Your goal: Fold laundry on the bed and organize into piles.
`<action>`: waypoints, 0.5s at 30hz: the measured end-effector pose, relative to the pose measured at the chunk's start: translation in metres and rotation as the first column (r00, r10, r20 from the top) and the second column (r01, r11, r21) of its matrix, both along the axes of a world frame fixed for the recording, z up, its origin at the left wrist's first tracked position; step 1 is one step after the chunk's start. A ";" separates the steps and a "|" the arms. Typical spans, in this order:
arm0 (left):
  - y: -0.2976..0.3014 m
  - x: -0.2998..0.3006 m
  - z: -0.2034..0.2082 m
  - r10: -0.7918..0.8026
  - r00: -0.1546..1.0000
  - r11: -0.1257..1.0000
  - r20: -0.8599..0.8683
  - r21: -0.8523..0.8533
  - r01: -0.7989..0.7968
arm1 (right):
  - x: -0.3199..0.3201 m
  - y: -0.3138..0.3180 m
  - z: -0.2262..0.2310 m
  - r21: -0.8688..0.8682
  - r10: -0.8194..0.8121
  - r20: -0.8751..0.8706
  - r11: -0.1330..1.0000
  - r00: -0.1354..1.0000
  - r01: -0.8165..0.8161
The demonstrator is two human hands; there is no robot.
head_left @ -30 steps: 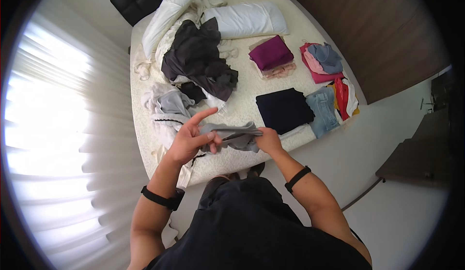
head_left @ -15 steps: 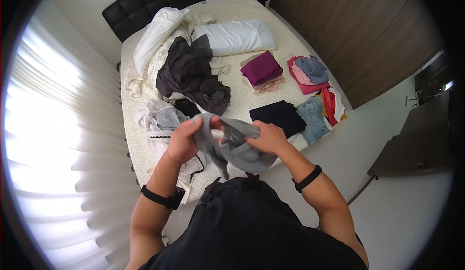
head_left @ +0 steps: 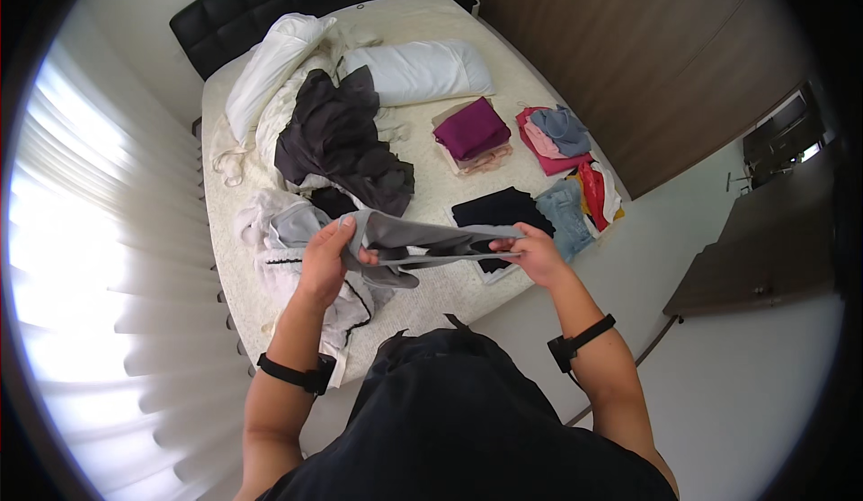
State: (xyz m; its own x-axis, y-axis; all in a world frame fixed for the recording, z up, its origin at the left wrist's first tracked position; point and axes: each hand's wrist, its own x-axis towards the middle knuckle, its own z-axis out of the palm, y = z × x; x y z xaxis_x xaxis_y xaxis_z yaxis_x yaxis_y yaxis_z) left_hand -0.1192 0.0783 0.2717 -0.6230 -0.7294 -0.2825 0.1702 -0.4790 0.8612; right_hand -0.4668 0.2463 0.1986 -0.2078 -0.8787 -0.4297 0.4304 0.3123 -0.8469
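Note:
A grey stretchy garment (head_left: pixel 409 230) is pulled out sideways over the bed's front edge, with gaps showing between its bands of cloth. I cannot tell its exact kind. My left hand (head_left: pixel 324 263) grips one end, thumb on top and fingertips inside the cloth. The other end is pinched in my right hand (head_left: pixel 538 257). Just beyond the right hand lies a folded black garment (head_left: pixel 499 209), partly covered by the grey cloth. Near my left hand, a heap of white and light grey clothes (head_left: pixel 279 222) sits on the bed.
Dark crumpled cloth (head_left: pixel 337 137) and white pillows (head_left: pixel 418 70) lie on the bed (head_left: pixel 422 159). Folded stacks include purple cloth (head_left: pixel 470 130), pink and blue-grey clothes (head_left: pixel 553 137) and blue jeans (head_left: pixel 564 218). A curtain (head_left: pixel 162 321) hangs at left; a brown wardrobe (head_left: pixel 602 61) stands at right.
My hands have spread apart, the right one moving right, and the bunched grey garment is now stretched lengthwise between them. The view has shifted slightly.

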 end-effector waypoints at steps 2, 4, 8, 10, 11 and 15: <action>-0.008 0.008 0.006 0.042 0.995 0.998 0.090 -0.050 -0.037 | 0.007 -0.006 0.028 -0.118 0.037 0.198 0.993 0.980 -0.014; -0.016 0.020 0.011 0.037 0.994 0.994 0.107 -0.110 -0.026 | 0.015 -0.007 0.064 -0.231 0.082 0.383 0.973 0.920 0.010; -0.027 0.035 0.058 -0.025 0.987 0.972 0.158 -0.229 0.061 | 0.023 -0.008 0.145 -0.193 0.084 -0.201 0.973 0.976 -0.124; -0.047 0.037 0.076 -0.081 0.988 0.925 0.130 -0.359 0.123 | 0.016 -0.016 0.173 -0.225 0.137 -0.320 0.950 0.937 -0.216; -0.066 0.033 0.085 -0.109 0.985 0.874 0.130 -0.460 0.158 | 0.005 -0.028 0.183 -0.307 0.051 -0.399 0.933 0.915 -0.186; -0.114 -0.031 0.080 0.279 0.940 0.865 -0.198 -0.373 -0.335 | -0.036 -0.064 0.158 -0.492 -0.110 0.080 0.860 0.991 0.135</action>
